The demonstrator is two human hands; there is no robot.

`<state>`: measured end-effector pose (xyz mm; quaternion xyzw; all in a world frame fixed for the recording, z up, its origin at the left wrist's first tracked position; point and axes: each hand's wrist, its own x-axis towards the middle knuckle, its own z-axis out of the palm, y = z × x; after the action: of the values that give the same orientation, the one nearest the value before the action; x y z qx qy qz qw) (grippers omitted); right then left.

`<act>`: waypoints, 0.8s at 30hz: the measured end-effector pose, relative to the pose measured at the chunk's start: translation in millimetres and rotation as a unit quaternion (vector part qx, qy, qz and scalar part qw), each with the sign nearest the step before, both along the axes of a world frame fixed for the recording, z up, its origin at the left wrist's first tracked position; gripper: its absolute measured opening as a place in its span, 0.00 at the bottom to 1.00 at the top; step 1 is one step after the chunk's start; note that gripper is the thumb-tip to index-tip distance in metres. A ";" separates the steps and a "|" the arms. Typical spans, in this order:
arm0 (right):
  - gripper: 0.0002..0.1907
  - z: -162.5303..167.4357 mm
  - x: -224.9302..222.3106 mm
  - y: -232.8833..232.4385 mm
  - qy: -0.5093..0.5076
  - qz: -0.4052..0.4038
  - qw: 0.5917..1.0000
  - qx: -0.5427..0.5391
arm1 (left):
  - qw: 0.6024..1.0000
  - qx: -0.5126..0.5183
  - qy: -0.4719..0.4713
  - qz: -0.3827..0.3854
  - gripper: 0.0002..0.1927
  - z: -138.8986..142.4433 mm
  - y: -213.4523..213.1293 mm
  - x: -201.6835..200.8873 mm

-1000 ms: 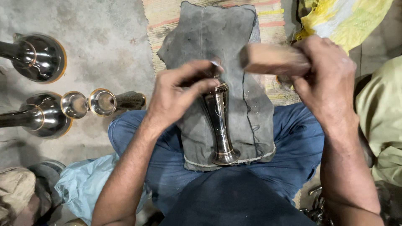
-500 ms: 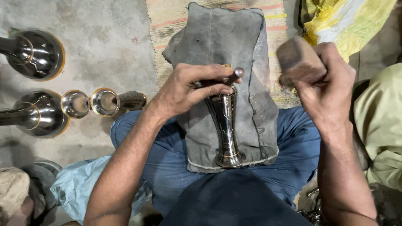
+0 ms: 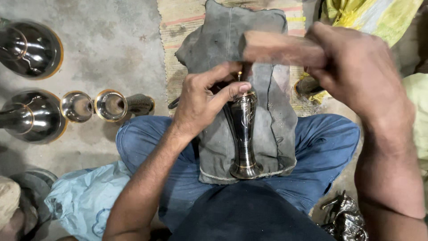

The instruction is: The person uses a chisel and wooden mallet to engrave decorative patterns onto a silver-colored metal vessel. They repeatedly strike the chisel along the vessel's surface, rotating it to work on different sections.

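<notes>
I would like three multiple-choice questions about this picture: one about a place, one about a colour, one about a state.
1. Where does the dark metal vase lie?
A. on the grey cloth over the person's lap
B. on the bare concrete floor
C. inside the blue plastic bag

2. What colour are the trousers of the person?
A. green
B. blue
C. white

3. What is the right hand doing?
A. resting flat and open on the floor
B. holding a metal cup
C. closed around a wooden block

Answers:
1. A: the vase lies along the grey cloth spread on the lap, its wide foot toward the person, while the left hand holds its upper end.
2. B: both bent knees show blue fabric.
3. C: the fingers wrap the wooden block, which is raised above the vase and blurred.
</notes>
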<state>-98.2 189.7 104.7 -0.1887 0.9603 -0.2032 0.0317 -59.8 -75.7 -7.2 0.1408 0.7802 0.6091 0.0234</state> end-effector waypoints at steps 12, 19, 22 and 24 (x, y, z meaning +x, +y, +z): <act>0.20 2.4 -43.8 -25.2 -0.035 0.111 0.993 0.000 | 0.993 0.102 -0.050 0.035 0.18 4.9 -1.2 5.8; 0.20 0.6 -41.5 -22.9 0.024 0.118 0.980 0.162 | 0.993 0.107 -0.043 0.035 0.18 -3.8 -0.1 9.4; 0.18 4.0 -38.6 -25.6 0.026 0.101 0.987 0.120 | 0.992 0.110 -0.040 0.049 0.18 -8.4 -0.4 13.2; 0.19 7.5 -36.0 -27.6 0.059 0.117 0.987 0.097 | 0.986 0.151 -0.049 0.052 0.18 -11.5 0.6 14.9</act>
<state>-134.2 162.1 112.2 -0.3079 0.9467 -0.0926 0.0165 -45.0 -75.1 -18.7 0.0716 0.6831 0.7268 0.0080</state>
